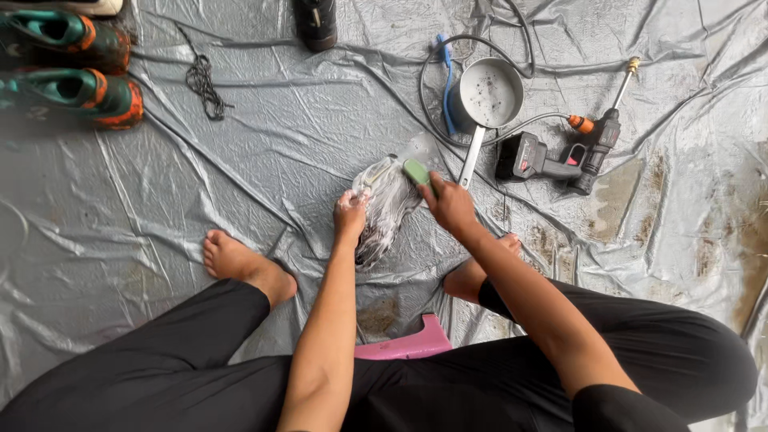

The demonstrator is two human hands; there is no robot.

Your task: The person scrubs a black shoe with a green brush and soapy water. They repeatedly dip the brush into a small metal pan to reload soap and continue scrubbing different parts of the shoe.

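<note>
A soapy, foam-covered shoe (386, 210) lies on the grey plastic sheet (264, 160) in front of me. My left hand (350, 216) grips its near side, fingers covered in suds. My right hand (450, 205) holds a green scrub brush (417, 173) pressed against the shoe's upper right part. Both bare forearms reach forward from my black-trousered legs.
A small metal pot (488, 94) of water stands beyond the shoe, with a blue toothbrush (445, 76) beside it. A cordless spray gun (572, 152) with hose lies at right. Teal-and-orange shoes (72, 72) sit top left, a black lace (204, 84) nearby. I sit on a pink stool (412, 344).
</note>
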